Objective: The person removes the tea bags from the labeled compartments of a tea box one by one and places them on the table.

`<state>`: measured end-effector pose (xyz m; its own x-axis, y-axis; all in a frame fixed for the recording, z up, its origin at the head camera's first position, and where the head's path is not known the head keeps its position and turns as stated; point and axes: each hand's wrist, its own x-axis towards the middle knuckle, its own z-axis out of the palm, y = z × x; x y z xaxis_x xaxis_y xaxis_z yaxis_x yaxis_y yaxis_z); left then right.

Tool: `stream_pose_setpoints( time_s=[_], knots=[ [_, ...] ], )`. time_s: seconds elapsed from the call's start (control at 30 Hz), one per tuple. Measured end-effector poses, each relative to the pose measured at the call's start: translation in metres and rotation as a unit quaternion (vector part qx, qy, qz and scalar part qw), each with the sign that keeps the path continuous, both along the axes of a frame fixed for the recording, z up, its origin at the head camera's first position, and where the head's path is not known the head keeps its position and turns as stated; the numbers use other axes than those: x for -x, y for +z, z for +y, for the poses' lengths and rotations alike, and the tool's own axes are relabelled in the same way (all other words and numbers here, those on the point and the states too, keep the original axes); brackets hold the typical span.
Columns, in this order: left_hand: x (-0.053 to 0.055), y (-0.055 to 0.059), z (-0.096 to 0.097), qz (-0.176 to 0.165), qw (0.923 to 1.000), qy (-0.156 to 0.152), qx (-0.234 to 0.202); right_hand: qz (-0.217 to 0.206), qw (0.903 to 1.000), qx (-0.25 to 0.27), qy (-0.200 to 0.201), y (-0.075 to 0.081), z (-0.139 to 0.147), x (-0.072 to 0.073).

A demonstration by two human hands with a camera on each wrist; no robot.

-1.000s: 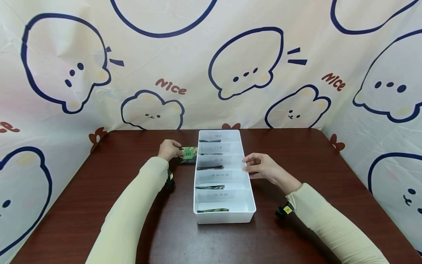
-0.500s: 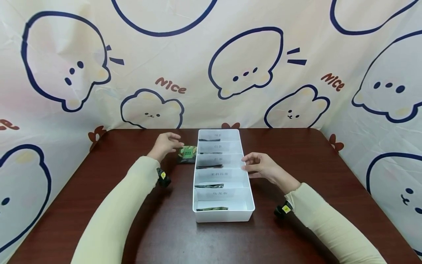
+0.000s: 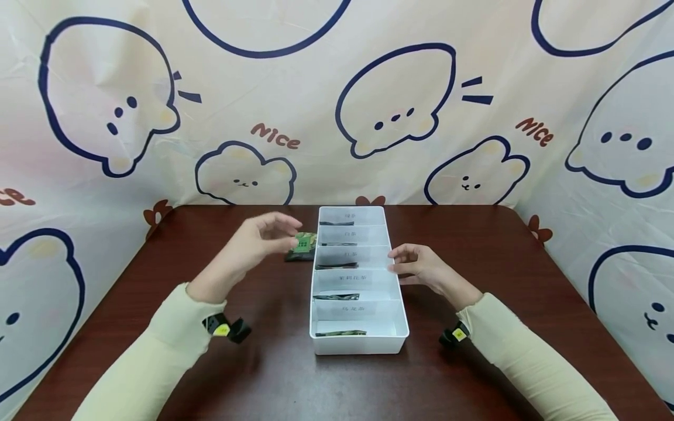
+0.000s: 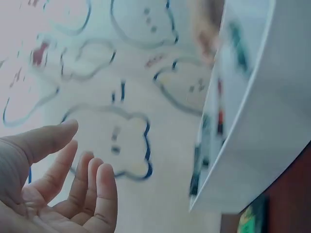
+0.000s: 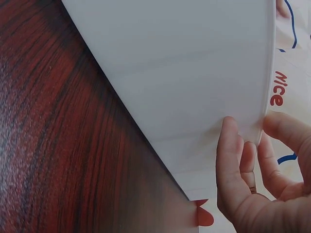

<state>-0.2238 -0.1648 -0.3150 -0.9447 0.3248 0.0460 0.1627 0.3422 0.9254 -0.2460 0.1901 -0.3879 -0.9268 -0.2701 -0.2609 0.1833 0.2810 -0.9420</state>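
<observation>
A long white divided box [image 3: 360, 347] stands on the table, its several compartments marked with printed labels. Thin sachets lie along the left side of the compartments, such as the front sachet [image 3: 341, 333]. My right hand [image 3: 421, 266] holds the box's right edge; in the right wrist view, the thumb is at the rim [image 5: 270, 73] and fingers rest against the outer wall. My left hand [image 3: 253, 242] is raised left of the box, fingers loosely bent and holding nothing. Beyond its fingertips, a green and dark packet [image 3: 302, 251] lies against the box's left side, partly covered by the hand.
The dark red-brown wooden table [image 3: 284, 386] reaches back to a cream cloth backdrop [image 3: 316, 105] printed with cartoon outlines. The cloth also hangs on both sides. Each wrist carries a black camera, like the left wrist camera [image 3: 226, 327].
My left hand has let go of the green packet, lifted and drawn back toward me. The packet stays beside the box. My right hand has kept its place on the box.
</observation>
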Motion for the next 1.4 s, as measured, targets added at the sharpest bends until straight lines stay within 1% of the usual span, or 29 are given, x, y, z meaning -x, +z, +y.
stream_pose_setpoints(
  time_s=[0.07, 0.2, 0.33, 0.43, 0.5, 0.57, 0.63, 0.77, 0.83, 0.93, 0.97, 1.0, 1.03, 1.07, 1.13, 1.3, 1.4],
  knots=[
    [-0.015, -0.004, 0.007, -0.003, 0.9996, -0.027, 0.008, 0.0, 1.0, 0.0, -0.001, 0.0, 0.0, 0.0],
    [-0.038, -0.021, 0.018, -0.009, 0.9947, -0.096, 0.034, 0.001, 1.0, 0.002, -0.001, 0.0, 0.0, 0.0],
    [-0.054, -0.036, 0.025, -0.025, 0.9856, -0.161, 0.045, 0.001, 1.0, 0.007, 0.003, -0.001, 0.0, 0.001],
    [-0.064, -0.043, 0.03, -0.031, 0.9799, -0.185, 0.068, 0.002, 1.0, 0.006, 0.001, -0.002, 0.001, 0.0],
    [-0.069, -0.046, 0.032, -0.017, 0.9771, -0.187, 0.1, 0.001, 1.0, 0.005, -0.001, -0.002, 0.001, 0.0],
    [-0.072, -0.05, 0.035, 0.013, 0.9731, -0.182, 0.141, 0.002, 1.0, 0.006, 0.001, -0.003, 0.001, 0.0],
    [-0.076, -0.052, 0.037, 0.046, 0.967, -0.177, 0.178, 0.002, 0.9999, 0.01, 0.004, -0.003, 0.001, 0.001],
    [-0.084, -0.051, 0.04, 0.11, 0.9524, -0.171, 0.227, 0.005, 0.9999, 0.012, 0.009, -0.003, 0.001, 0.0],
    [-0.088, -0.051, 0.042, 0.145, 0.9433, -0.167, 0.248, 0.004, 0.9999, 0.011, 0.008, -0.003, 0.001, 0.0],
    [-0.092, -0.051, 0.044, 0.198, 0.9301, -0.148, 0.271, 0.003, 0.9999, 0.01, 0.006, -0.003, 0.001, 0.001],
    [-0.093, -0.051, 0.044, 0.209, 0.9284, -0.14, 0.274, 0.004, 0.9999, 0.01, 0.007, -0.003, 0.001, 0.001],
    [-0.093, -0.051, 0.044, 0.217, 0.9279, -0.132, 0.273, 0.002, 0.9999, 0.011, 0.005, -0.003, 0.001, 0.001],
    [-0.093, -0.051, 0.044, 0.219, 0.9293, -0.125, 0.269, 0.003, 0.9999, 0.01, 0.005, -0.002, 0.0, 0.001],
    [-0.093, -0.051, 0.044, 0.219, 0.9316, -0.121, 0.264, 0.002, 0.9999, 0.01, 0.003, -0.002, 0.0, 0.0],
    [-0.091, -0.05, 0.043, 0.207, 0.9383, -0.116, 0.252, 0.001, 0.9999, 0.012, -0.002, -0.002, 0.0, 0.0],
    [-0.085, -0.045, 0.039, 0.146, 0.9586, -0.116, 0.215, 0.006, 0.9999, 0.013, -0.001, -0.001, 0.0, 0.0],
    [-0.08, -0.038, 0.035, 0.104, 0.9711, -0.122, 0.177, 0.006, 0.9999, 0.009, -0.002, -0.001, 0.0, -0.001]
  ],
)
